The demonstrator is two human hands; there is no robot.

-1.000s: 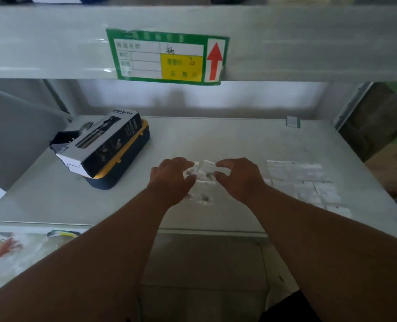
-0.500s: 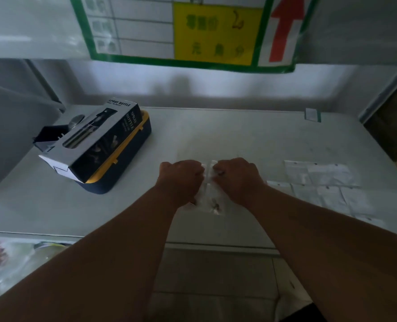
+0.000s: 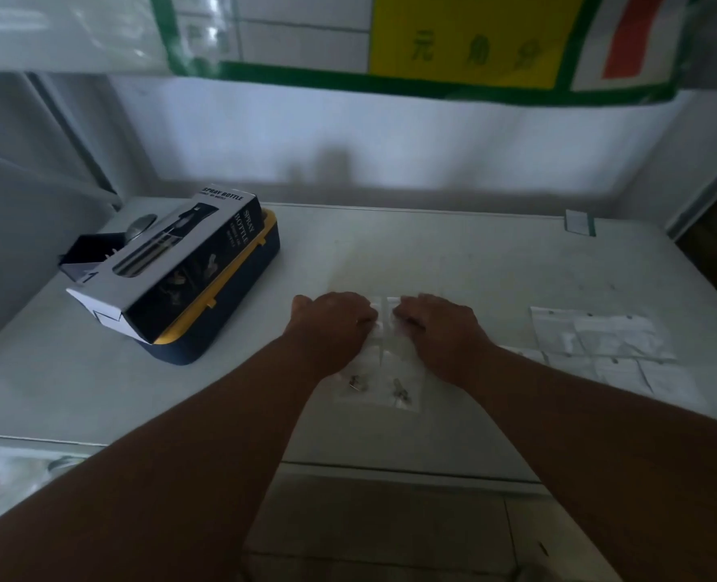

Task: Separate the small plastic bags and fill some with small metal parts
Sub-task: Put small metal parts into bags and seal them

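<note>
A strip of joined small clear plastic bags (image 3: 384,363) lies on the white shelf (image 3: 453,262) in the middle. Small metal parts (image 3: 357,383) show inside its lower pockets, near my wrists. My left hand (image 3: 331,325) and my right hand (image 3: 436,329) sit side by side on the strip's upper end, fingers curled down and gripping it on either side of a seam. The fingertips are hidden under the knuckles. More flat empty bags (image 3: 600,342) are spread to the right.
A black-and-white spray bottle carton (image 3: 172,266) rests on a dark blue and yellow case (image 3: 226,312) at the left. A green, yellow and red label (image 3: 453,48) hangs from the upper shelf. The shelf's front edge (image 3: 390,470) runs under my forearms.
The view has come closer and tipped down. My hands drew together from a loose hold onto the top of the bag strip and now press and grip it on the shelf.
</note>
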